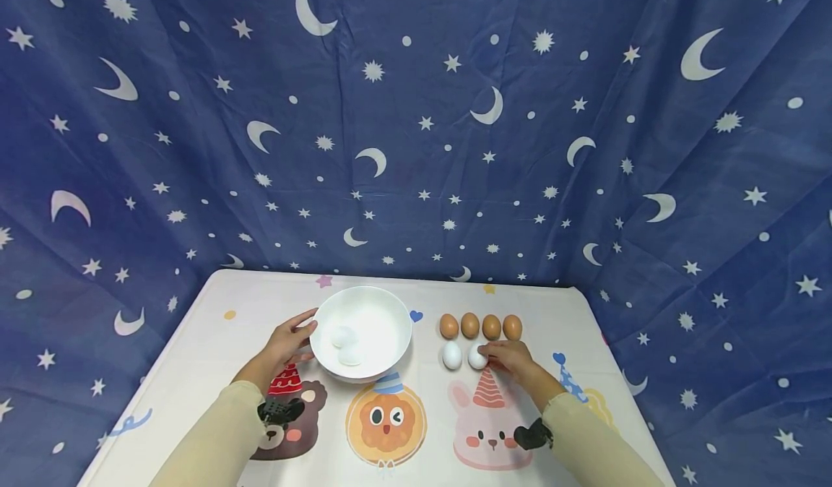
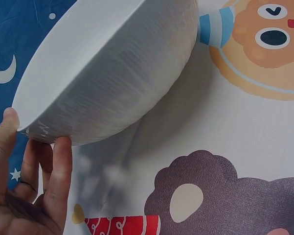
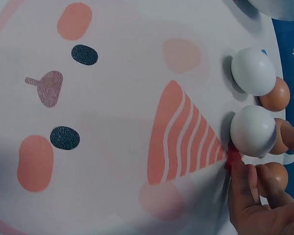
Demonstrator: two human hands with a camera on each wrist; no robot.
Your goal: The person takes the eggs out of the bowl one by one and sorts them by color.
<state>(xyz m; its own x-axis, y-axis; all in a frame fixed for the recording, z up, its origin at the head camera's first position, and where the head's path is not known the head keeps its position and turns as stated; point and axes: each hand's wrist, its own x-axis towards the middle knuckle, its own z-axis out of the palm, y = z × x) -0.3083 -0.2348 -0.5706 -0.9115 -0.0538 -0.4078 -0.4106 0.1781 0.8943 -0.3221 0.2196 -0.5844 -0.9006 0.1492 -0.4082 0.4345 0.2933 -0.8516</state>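
A large white bowl (image 1: 390,321) stands left of centre on the table, with two white eggs (image 1: 349,357) inside it. My left hand (image 1: 284,344) holds its left side, thumb at the rim and fingers against the outer wall (image 2: 112,103). At right, my right hand (image 1: 513,360) reaches a white egg (image 1: 477,357), with fingertips at its far side and its near side in the right wrist view (image 3: 253,131). Another white egg (image 1: 451,355) lies just left of it. Behind them several brown eggs (image 1: 470,325) form a row.
The light table cover (image 1: 429,429) carries printed cartoon faces and party hats. A blue curtain (image 1: 416,126) with moons and stars hangs behind the table's back edge and along its sides.
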